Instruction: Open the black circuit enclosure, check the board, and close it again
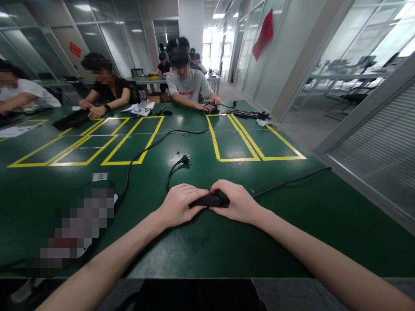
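A black power adapter point(210, 200) lies low over the green table, between my two hands. My left hand point(181, 204) is closed around its left part, with the thumb along the near side and the fingers over the far side. At the right end my right hand point(238, 201) pinches with thumb and fingers, where the adapter meets a dark cable end; exactly what the fingertips press is partly hidden. A short black cord with a power plug point(184, 159) curves out beyond my left hand. To the right of my right hand a thin black cable point(292, 180) runs across the table.
A pixelated object point(78, 229) lies at the left, by a small "24" label point(100, 176). A long black cable point(128, 175) crosses the green table point(207, 255). Yellow tape outlines point(238, 160) mark the far half. Several people sit opposite; a tripod-like black item point(251, 114) lies far right.
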Action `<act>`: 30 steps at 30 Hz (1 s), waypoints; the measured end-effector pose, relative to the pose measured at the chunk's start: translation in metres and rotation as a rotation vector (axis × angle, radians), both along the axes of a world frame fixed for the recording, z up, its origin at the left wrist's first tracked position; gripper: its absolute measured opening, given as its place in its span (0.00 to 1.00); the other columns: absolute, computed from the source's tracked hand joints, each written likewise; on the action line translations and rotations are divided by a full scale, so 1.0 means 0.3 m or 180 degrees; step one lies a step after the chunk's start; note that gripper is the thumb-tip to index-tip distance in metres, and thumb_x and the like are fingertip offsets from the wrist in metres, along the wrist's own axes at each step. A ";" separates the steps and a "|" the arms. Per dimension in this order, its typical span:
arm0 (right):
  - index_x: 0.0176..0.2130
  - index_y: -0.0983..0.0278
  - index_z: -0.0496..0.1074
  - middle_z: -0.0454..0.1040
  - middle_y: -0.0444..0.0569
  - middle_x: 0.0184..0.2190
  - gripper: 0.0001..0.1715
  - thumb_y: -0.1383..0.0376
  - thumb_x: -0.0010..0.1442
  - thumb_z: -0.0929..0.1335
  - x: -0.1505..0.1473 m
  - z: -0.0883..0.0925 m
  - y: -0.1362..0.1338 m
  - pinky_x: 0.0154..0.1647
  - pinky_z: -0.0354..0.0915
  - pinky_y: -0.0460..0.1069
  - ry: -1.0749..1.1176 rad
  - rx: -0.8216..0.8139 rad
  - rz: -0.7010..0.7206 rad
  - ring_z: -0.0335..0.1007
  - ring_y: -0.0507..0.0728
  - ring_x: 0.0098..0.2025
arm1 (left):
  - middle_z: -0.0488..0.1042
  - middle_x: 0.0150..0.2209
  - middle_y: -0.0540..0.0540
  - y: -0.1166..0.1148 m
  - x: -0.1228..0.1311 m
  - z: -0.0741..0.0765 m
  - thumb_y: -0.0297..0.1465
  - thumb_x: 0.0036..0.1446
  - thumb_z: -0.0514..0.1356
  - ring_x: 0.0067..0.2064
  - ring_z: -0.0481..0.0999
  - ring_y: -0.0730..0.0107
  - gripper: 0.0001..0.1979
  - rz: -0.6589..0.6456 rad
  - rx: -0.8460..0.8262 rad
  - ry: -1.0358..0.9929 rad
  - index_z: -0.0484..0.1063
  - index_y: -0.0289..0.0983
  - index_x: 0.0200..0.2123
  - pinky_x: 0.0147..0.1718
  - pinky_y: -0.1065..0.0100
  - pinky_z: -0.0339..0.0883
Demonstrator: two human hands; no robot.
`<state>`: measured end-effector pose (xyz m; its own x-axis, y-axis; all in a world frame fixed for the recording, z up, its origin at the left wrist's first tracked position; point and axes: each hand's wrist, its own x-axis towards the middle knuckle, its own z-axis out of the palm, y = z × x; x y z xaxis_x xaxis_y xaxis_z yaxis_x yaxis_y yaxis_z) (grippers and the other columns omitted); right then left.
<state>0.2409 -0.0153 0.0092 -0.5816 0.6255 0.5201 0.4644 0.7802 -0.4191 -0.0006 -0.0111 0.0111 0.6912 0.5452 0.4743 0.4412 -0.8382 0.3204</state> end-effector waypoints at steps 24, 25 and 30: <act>0.47 0.63 0.76 0.80 0.52 0.38 0.14 0.59 0.64 0.74 0.007 0.002 0.024 0.40 0.68 0.51 -0.0763 -0.0083 -0.0200 0.76 0.60 0.39 | 0.78 0.35 0.45 0.006 0.007 0.002 0.41 0.65 0.64 0.37 0.77 0.61 0.13 0.0570 0.0030 0.0443 0.77 0.37 0.45 0.39 0.62 0.68; 0.48 0.64 0.76 0.80 0.52 0.39 0.15 0.58 0.64 0.74 0.008 0.006 0.026 0.40 0.68 0.51 -0.0740 -0.0110 -0.0136 0.76 0.59 0.40 | 0.77 0.34 0.46 0.004 0.007 0.004 0.41 0.65 0.64 0.36 0.77 0.62 0.13 0.0589 0.0051 0.0473 0.78 0.37 0.44 0.38 0.63 0.68; 0.47 0.64 0.77 0.79 0.52 0.36 0.14 0.57 0.67 0.71 0.010 0.017 0.022 0.38 0.67 0.51 -0.0826 -0.0050 -0.0103 0.75 0.59 0.37 | 0.76 0.34 0.45 0.004 0.000 0.014 0.43 0.65 0.63 0.36 0.75 0.63 0.15 0.0540 0.0045 0.0478 0.79 0.37 0.43 0.38 0.63 0.67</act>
<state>0.2440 -0.0086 0.0143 -0.6738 0.6528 0.3462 0.5825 0.7575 -0.2948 -0.0005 -0.0099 0.0153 0.6536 0.6538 0.3814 0.6182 -0.7518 0.2294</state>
